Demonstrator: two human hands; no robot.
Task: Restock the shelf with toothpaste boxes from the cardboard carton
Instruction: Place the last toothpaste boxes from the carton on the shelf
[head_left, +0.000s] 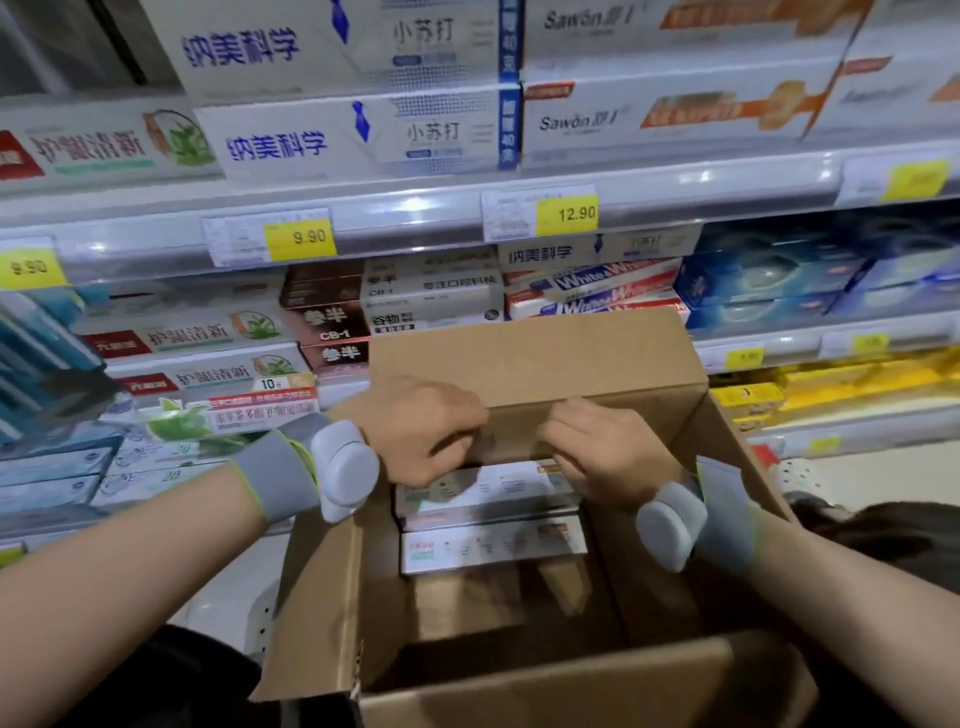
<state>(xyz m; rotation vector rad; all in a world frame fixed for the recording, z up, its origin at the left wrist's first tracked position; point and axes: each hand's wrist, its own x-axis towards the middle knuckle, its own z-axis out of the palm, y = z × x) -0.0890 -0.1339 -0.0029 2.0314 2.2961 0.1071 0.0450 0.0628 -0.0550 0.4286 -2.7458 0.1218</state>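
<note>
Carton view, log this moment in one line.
both hands in carton | left hand, right hand grip toothpaste boxes | none shelved yet

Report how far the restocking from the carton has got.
Done: the cardboard carton is open, and its near half looks empty. In hand: the left hand and right hand both reach inside, fingers curled at the top toothpaste boxes stacked against the far wall; whether they grip yet is hidden. Left: at least two layers of boxes remain to go onto the shelf.

Both bare forearms reach forward, grey-banded wrists level, left hand (421, 431) and right hand (597, 447) side by side, fingers curled downward
</note>
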